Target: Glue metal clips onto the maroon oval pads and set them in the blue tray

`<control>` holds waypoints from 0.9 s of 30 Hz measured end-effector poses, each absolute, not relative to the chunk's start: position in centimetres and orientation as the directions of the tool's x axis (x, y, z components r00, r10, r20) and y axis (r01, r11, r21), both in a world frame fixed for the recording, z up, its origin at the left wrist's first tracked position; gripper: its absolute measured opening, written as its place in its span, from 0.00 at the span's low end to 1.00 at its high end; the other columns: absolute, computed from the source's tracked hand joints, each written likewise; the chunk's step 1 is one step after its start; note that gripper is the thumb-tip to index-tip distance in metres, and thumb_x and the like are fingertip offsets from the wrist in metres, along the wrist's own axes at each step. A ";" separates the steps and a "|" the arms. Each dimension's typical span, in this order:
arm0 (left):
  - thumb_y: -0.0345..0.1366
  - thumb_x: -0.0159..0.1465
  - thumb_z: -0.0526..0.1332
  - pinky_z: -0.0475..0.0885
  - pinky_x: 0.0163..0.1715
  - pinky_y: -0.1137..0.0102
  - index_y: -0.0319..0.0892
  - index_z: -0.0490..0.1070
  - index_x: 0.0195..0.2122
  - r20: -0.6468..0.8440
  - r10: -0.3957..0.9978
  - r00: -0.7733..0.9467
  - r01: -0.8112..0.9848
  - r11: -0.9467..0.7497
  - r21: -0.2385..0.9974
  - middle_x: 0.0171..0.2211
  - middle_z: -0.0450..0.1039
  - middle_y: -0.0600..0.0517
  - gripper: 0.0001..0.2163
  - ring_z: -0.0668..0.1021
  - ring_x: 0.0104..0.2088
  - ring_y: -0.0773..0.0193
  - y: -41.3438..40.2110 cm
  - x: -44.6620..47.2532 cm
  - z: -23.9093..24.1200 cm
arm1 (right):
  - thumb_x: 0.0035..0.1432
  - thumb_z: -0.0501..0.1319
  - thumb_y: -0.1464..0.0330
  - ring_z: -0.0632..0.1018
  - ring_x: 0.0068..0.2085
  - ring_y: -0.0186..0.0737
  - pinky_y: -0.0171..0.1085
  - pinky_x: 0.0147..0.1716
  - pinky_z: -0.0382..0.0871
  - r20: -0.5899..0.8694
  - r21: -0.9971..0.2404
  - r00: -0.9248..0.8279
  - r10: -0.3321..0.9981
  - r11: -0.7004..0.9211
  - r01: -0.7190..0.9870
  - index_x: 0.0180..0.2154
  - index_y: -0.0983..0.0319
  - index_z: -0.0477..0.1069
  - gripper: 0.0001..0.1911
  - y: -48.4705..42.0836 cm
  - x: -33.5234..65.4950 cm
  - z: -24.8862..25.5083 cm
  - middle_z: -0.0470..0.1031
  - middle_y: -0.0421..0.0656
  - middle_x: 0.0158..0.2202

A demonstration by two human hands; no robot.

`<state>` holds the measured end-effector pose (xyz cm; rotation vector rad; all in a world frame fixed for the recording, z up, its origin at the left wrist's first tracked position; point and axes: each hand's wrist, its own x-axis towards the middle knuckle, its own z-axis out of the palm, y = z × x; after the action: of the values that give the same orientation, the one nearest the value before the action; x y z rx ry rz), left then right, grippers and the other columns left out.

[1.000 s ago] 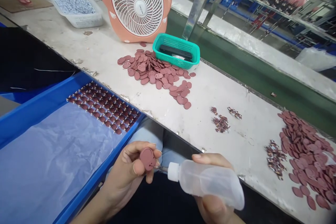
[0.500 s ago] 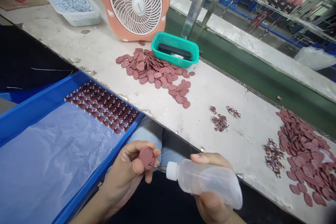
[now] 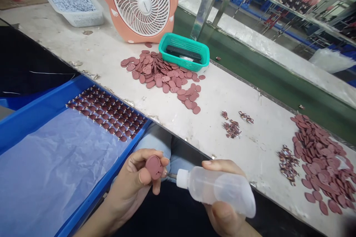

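My left hand (image 3: 136,177) pinches a round reddish-brown disc (image 3: 154,167) with small slits along its right side. Wrapped round a translucent squeeze bottle (image 3: 222,189) is my right hand (image 3: 226,216). The bottle lies tilted, and its thin nozzle (image 3: 171,175) points left at the disc's right edge; whether the tip touches cannot be made out. To the left, a blue tray (image 3: 142,133) lined with pale paper (image 3: 63,163) holds rows of dark red discs with small light ends (image 3: 108,113).
Loose discs (image 3: 158,74) lie heaped by a green basket (image 3: 204,59), with another heap (image 3: 322,163) at the right. Small dark pieces (image 3: 232,129) lie in clusters between. An orange fan (image 3: 172,7) and a white basket (image 3: 89,18) stand farther back. Behind runs a green belt (image 3: 250,77).
The view has shifted slightly. Both hands hold the disc and bottle nearly as before, with the nozzle still at the disc's edge. Small bits on the green belt have moved right.
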<state>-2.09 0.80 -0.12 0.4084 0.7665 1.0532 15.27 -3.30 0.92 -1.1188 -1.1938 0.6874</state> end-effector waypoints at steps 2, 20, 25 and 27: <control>0.47 0.41 0.79 0.72 0.16 0.81 0.48 0.85 0.31 -0.367 0.891 0.268 -0.627 0.450 0.636 0.28 0.83 0.51 0.17 0.78 0.23 0.67 0.9 -2.0 -0.1 | 0.60 0.63 0.49 0.68 0.19 0.35 0.37 0.14 0.58 0.354 -0.935 0.265 0.897 0.335 0.116 0.46 0.56 0.73 0.21 -3.2 15.3 1.0 0.69 0.39 0.25; 0.47 0.40 0.80 0.73 0.15 0.81 0.47 0.85 0.30 -0.393 0.877 0.275 -0.628 0.474 0.617 0.27 0.84 0.51 0.18 0.79 0.20 0.68 1.0 -1.8 0.0 | 0.61 0.62 0.51 0.71 0.21 0.39 0.39 0.18 0.65 0.307 -0.948 0.314 0.899 0.318 0.017 0.50 0.55 0.71 0.20 -3.7 15.6 -0.1 0.74 0.42 0.29; 0.47 0.40 0.80 0.73 0.16 0.81 0.47 0.85 0.31 -0.398 0.874 0.280 -0.621 0.481 0.619 0.27 0.84 0.51 0.18 0.76 0.18 0.71 1.0 -1.8 0.0 | 0.60 0.64 0.52 0.71 0.22 0.38 0.38 0.19 0.64 0.261 -0.961 0.297 0.919 0.278 -0.015 0.49 0.55 0.73 0.20 -3.8 15.9 -0.3 0.74 0.42 0.31; 0.47 0.39 0.80 0.72 0.16 0.81 0.47 0.85 0.30 -0.398 0.874 0.280 -0.617 0.481 0.623 0.27 0.83 0.51 0.18 0.75 0.17 0.72 1.0 -1.8 0.0 | 0.60 0.64 0.53 0.69 0.20 0.37 0.38 0.17 0.63 0.238 -0.963 0.292 0.927 0.263 -0.051 0.49 0.56 0.73 0.20 -4.0 16.0 -0.5 0.73 0.42 0.30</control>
<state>-1.83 0.98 0.03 0.3823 0.7850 1.0320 15.97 -3.99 -0.49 -1.0815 -1.0467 0.8576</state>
